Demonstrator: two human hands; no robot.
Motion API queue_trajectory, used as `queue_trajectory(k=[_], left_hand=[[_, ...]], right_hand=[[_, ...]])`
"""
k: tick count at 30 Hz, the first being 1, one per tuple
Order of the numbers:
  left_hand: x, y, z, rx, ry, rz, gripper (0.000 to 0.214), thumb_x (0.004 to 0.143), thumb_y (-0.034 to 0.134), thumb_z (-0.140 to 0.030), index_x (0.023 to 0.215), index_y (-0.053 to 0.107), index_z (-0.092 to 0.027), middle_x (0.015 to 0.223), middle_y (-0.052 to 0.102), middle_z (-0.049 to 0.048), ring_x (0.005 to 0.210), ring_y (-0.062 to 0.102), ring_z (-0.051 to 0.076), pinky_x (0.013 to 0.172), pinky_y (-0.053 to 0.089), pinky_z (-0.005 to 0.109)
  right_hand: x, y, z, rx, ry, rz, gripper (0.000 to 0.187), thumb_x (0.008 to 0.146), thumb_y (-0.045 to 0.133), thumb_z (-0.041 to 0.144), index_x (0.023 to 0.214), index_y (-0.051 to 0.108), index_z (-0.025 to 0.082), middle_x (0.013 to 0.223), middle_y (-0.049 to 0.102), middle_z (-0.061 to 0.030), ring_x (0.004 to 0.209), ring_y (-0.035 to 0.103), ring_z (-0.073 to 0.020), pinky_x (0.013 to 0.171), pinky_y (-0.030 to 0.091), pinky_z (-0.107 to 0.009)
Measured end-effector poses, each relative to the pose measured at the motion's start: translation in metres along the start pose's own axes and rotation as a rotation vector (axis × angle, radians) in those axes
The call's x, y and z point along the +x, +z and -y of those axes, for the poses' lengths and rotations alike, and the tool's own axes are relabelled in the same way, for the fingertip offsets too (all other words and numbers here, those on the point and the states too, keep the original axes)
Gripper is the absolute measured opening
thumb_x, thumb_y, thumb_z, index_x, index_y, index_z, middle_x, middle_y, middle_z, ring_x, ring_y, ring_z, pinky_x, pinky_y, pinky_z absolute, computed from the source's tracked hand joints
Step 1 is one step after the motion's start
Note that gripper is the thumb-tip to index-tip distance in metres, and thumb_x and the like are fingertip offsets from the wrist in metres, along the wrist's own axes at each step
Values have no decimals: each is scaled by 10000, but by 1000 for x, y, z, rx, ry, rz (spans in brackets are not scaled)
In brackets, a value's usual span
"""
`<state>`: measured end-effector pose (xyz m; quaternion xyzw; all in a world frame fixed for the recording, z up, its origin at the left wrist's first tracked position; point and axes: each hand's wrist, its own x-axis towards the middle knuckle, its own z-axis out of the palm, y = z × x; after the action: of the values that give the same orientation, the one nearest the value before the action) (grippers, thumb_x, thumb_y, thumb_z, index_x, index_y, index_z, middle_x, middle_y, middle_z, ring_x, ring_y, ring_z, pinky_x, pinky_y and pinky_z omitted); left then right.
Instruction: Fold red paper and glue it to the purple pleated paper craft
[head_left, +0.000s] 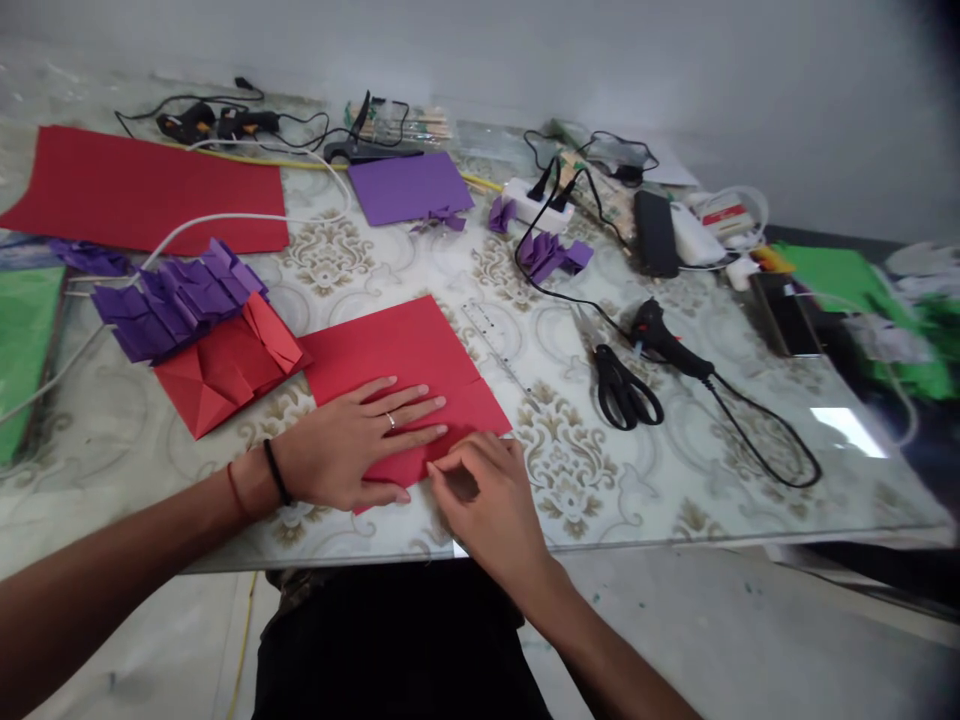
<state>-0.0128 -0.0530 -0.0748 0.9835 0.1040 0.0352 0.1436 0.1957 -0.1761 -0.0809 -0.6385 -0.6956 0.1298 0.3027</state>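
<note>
A sheet of red paper (pixel 405 345) lies on the patterned table near its front edge, with a crease or slit at its right side. My left hand (pixel 360 440) rests flat on it, fingers spread. At the sheet's lower right edge, my right hand (pixel 487 500) is closed, thumb and forefinger pinched on the paper's edge. Left of the sheet sits a folded red paper piece (pixel 232 370), partly covered by pleated purple paper (pixel 180 300). A clear ruler (pixel 496 350) lies just beyond the sheet's right side.
Black-handled scissors (pixel 626 390) and a black glue gun (pixel 671 345) with its cord lie to the right. Large red paper (pixel 150 190), purple paper (pixel 411 188) and a white power strip (pixel 536 205) are farther back. A white cable (pixel 247 217) crosses the left side.
</note>
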Motion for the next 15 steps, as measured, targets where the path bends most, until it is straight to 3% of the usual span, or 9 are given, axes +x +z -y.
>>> queue_trajectory(k=[5,15], left_hand=[[1,-4,0,-23,6,6,702,1003,657,-521,1639,409,-357,1788,217,64,1639,255,341,1329,186,570],[0,-5,0,-12,1,2,678,1009,646,-500,1633,431,-348,1781,246,66,1631,278,341,1328,190,560]], right_hand=[[0,-7,-13,3,47,-19,197,969,662,196,788,592,233,796,668,13,818,635,-203,853,389,-384],[7,-33,-54,-34,196,-77,211,955,673,288,755,638,236,752,678,6,755,613,-221,829,367,-409]])
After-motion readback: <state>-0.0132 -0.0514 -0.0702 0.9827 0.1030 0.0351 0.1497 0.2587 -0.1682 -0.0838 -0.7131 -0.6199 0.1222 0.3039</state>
